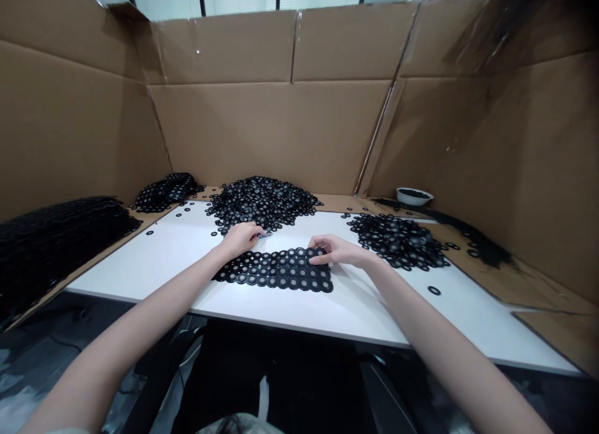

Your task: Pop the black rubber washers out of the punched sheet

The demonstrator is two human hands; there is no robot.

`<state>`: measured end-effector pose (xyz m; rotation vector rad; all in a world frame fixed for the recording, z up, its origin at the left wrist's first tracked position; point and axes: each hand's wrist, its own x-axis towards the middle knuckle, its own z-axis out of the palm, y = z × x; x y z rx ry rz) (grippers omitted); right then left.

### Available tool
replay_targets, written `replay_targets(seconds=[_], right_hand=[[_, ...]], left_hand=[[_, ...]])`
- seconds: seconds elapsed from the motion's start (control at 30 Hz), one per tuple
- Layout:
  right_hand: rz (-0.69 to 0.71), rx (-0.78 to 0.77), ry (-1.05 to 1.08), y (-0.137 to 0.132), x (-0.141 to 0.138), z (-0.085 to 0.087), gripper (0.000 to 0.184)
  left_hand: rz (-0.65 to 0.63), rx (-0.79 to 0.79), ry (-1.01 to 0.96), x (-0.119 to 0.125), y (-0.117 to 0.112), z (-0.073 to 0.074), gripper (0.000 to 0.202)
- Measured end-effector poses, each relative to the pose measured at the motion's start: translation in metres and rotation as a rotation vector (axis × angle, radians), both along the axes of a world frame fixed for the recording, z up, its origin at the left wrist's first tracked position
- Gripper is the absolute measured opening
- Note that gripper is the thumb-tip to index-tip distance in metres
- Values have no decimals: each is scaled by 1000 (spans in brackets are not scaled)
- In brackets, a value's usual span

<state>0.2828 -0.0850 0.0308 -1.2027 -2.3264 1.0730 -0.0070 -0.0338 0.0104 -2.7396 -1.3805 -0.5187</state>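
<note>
Black perforated sheet of joined rings (pixel 276 270): lies flat on the white counter (pixel 365 309), front centre, between both hands. Judged thin, light and floppy; likely to sag or tear at the links if lifted by one corner, so best taken along an edge with both hands.

Left hand (pixel 241 237): at the sheet's far left corner, fingers curled, pinching what seems a small piece; the exact grip cannot be told.

Right hand (pixel 337 250): fingertips pressed on the sheet's right end, fingers loosely spread, nothing enclosed.

Large heap of loose rings (pixel 262 203): behind the sheet. Smaller heap (pixel 397 237): to the right. Stack of black sheets (pixel 51 234): far left. White bowl (pixel 414 197): right rear. Cardboard walls (pixel 281 134): surrounding.
</note>
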Motion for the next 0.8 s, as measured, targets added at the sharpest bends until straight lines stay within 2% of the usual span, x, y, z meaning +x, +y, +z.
replay_targets(seconds=[0.17,0.3,0.37,0.47,0.6,0.7,0.8], right_hand=[[-28,29,-18,5,4,-5,35],[-66,78,-67,11,11,-8,30],[-121,82,-113,13,15,-9,30],[-177,58,-142,15,21,-11,33],[-210,11,-135,17,24,-14,35],[-214,8,-138,17,25,-15,37],[-211,9,-138,17,25,-15,36]], left_hand=[[-73,-75,-165,-8,4,5,26],[-194,-301,-350,-22,4,20,28],[-284,-492,-329,-28,1,30,31],[-337,-664,-318,-35,-3,41,33],[-379,-891,-227,-47,-1,46,31],[-336,-899,-143,-56,6,43,28],[-270,-740,-203,-63,13,39,28]])
